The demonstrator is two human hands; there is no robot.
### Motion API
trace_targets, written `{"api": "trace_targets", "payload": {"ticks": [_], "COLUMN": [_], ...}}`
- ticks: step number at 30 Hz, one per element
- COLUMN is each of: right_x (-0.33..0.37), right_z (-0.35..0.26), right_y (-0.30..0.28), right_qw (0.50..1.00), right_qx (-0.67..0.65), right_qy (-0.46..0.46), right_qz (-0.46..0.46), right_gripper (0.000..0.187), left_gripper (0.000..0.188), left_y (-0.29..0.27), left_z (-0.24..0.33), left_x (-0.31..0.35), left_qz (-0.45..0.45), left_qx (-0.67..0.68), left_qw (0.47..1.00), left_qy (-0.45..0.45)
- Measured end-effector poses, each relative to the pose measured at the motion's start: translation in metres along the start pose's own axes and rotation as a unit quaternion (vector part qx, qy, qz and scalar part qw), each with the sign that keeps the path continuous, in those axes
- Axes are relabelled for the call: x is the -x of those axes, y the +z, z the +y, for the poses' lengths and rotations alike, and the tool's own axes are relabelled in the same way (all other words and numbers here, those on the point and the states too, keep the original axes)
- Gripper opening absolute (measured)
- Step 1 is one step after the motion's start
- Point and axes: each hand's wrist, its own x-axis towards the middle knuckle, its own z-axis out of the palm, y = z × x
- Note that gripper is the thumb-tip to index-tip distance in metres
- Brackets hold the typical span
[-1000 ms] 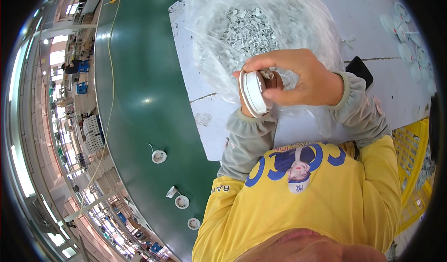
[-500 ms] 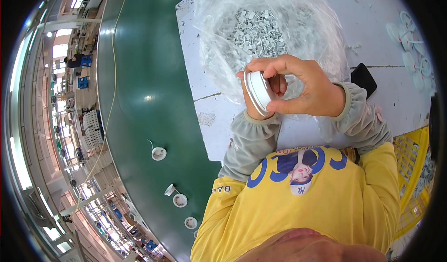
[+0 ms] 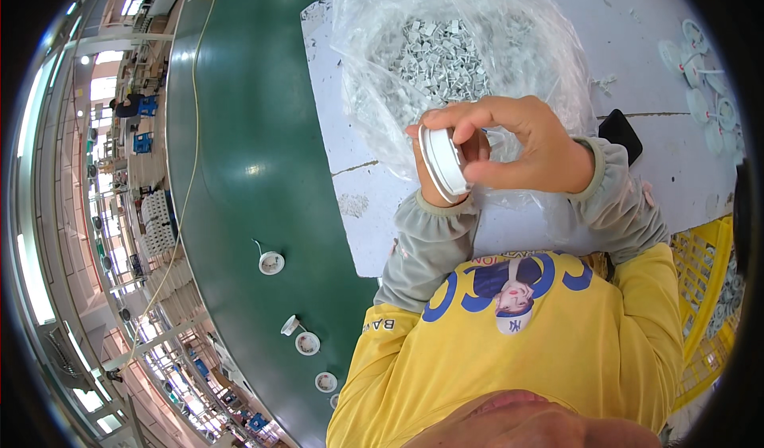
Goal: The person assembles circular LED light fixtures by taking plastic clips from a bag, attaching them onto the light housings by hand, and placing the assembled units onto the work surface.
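A white round flanged housing point(image 3: 447, 161), like a small downlight body, is held on edge above the near side of a clear plastic bag point(image 3: 549, 58). My right hand point(image 3: 529, 142) curls over it from the right, thumb below and fingers above, touching its rim. Behind the flange, my left hand point(image 3: 425, 179) supports the housing from the left; most of its fingers are hidden. Many small light-grey clips or plates point(image 3: 442, 58) lie heaped inside the open bag, just beyond my hands.
A black phone-like object point(image 3: 621, 136) lies right of my right wrist on the white table point(image 3: 645, 58). White round parts with wires point(image 3: 704, 82) sit at far right. Left runs a green conveyor belt point(image 3: 263, 153) carrying several white round housings point(image 3: 308, 342). A yellow basket point(image 3: 704, 281) stands at right.
My right thumb has shifted slightly up and inward along the housing's edge, and the right fingers have moved a little. The housing has turned slightly and stays in nearly the same place.
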Motion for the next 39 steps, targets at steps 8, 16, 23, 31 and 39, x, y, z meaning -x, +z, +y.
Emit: {"api": "trace_targets", "payload": {"ticks": [8, 16, 23, 31, 39], "right_x": [0.0, -0.001, -0.005, 0.083, 0.442], "right_z": [-0.002, 0.009, -0.014, -0.081, -0.205], "right_y": [-0.008, -0.01, -0.012, -0.056, -0.294], "right_qw": [0.999, 0.994, 0.984, 0.877, 0.672], "right_qx": [0.036, 0.088, 0.146, -0.008, 0.561], "right_qy": [0.005, -0.063, 0.023, -0.066, 0.113], "right_qz": [-0.022, 0.014, -0.1, 0.476, 0.47], "right_gripper": [0.018, 0.02, 0.054, 0.055, 0.055], "left_gripper": [0.039, 0.05, 0.061, 0.036, 0.022], "left_y": [-0.007, -0.003, -0.003, -0.014, -0.004], "left_z": [0.001, -0.002, -0.003, -0.002, 0.005], "left_x": [0.005, 0.003, -0.003, -0.002, -0.003], "left_qz": [-0.02, 0.033, -0.052, -0.052, -0.019], "left_qx": [0.1, 0.042, -0.085, -0.049, -0.09], "left_qw": [0.995, 0.998, 0.993, 0.997, 0.994], "left_qy": [-0.008, -0.02, 0.06, 0.038, 0.052]}}
